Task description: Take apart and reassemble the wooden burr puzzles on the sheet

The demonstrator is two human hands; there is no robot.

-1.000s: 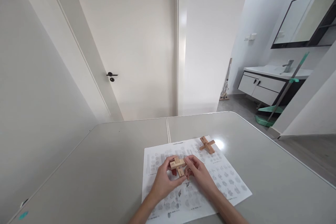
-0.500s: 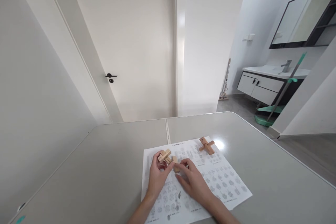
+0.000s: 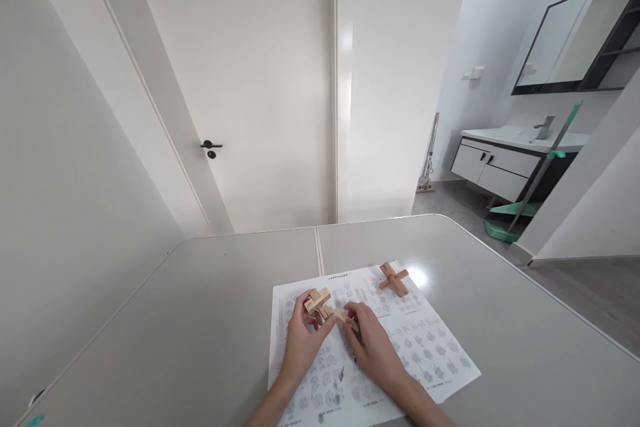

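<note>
Over a printed sheet [image 3: 425, 383], my left hand [image 3: 300, 340] is closed on a partly joined wooden burr puzzle [image 3: 318, 301], made of pale notched sticks. Just right of it, my right hand [image 3: 371, 340] pinches a single pale wooden puzzle piece [image 3: 347, 319] between thumb and fingers. The piece's left end lies close to the joined sticks; whether they touch I cannot tell. A darker brown cross-shaped wooden puzzle [image 3: 395, 279] rests on the sheet's upper right corner, apart from both hands.
The grey table [image 3: 225, 320] has a seam [image 3: 319, 250] running toward its far edge. Beyond it stands a white door [image 3: 270, 93] with a black handle [image 3: 211, 145]. To the right are a washbasin cabinet [image 3: 500, 161] and a green dustpan [image 3: 501, 232] on the floor.
My right hand has taken hold of the loose piece and turned it from upright to slanting. The joined puzzle in my left hand has tilted and shifted slightly right.
</note>
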